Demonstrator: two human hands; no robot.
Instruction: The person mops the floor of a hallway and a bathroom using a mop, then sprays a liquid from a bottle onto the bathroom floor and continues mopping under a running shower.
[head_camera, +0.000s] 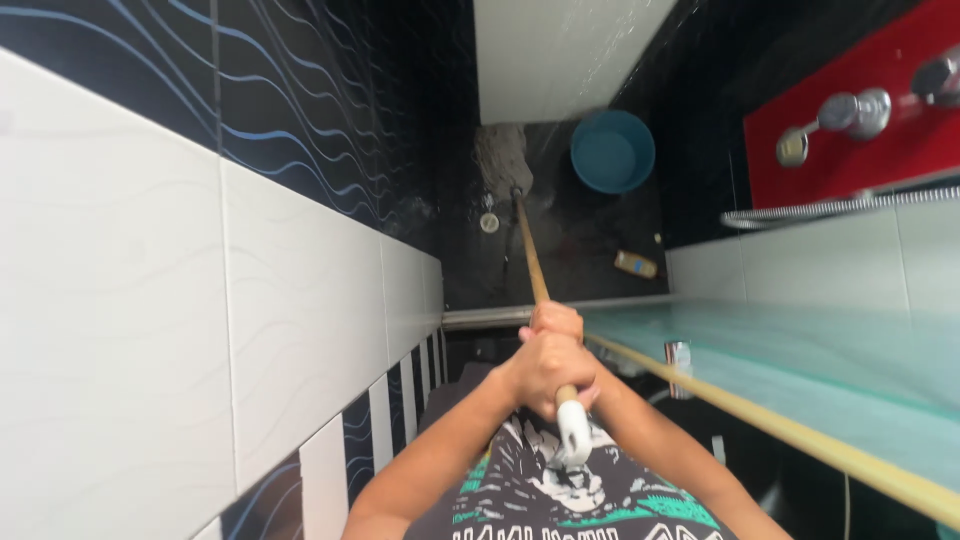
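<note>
Both my hands grip a long wooden mop handle (530, 255) close to its white end cap (574, 432). My left hand (538, 372) is wrapped around the lower part of the stick, its forearm coming in from the lower left. My right hand (557, 320) is closed on the stick just above it, touching the left hand. The handle runs away from me down to a grey stringy mop head (503, 155), which rests on the dark wet floor (580, 235) beside a small round drain (489, 222).
A blue bucket (612, 150) stands on the floor right of the mop head, and a small bottle (637, 264) lies nearer. On the right is a frosted glass panel (800, 370) with a wooden edge. Metal taps (850, 112) stick out of a red wall. Tiled wall (150, 300) fills the left.
</note>
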